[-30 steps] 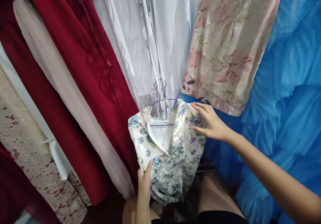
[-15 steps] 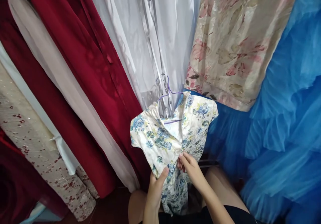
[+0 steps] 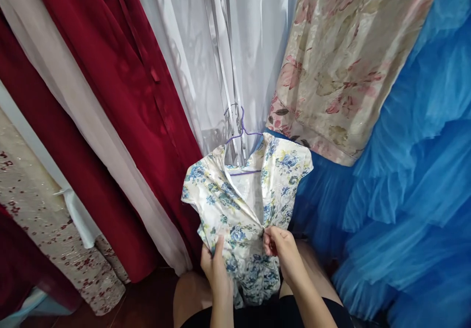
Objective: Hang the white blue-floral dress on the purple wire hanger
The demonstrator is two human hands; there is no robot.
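Gowns [image 3: 125,88] hung behind; blouse [image 3: 239,235] held neckline-away, lengthwise to lap [image 3: 189,298], pinched by left hand [image 3: 217,269] and right hand [image 3: 282,247], since lowered from its shoulder [image 3: 290,154].

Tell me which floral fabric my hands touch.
The white garment with blue flowers; the beige pink-flowered cloth and glittery beige red-patterned cloth are untouched.

A white garment [image 3: 239,215] with blue flowers (touches of yellow and green too, from where I stand) sits on a purple hanger [image 3: 243,129], its V-neck gaping. The short sleeves spread outward; the lower part gathers in crumpled folds.
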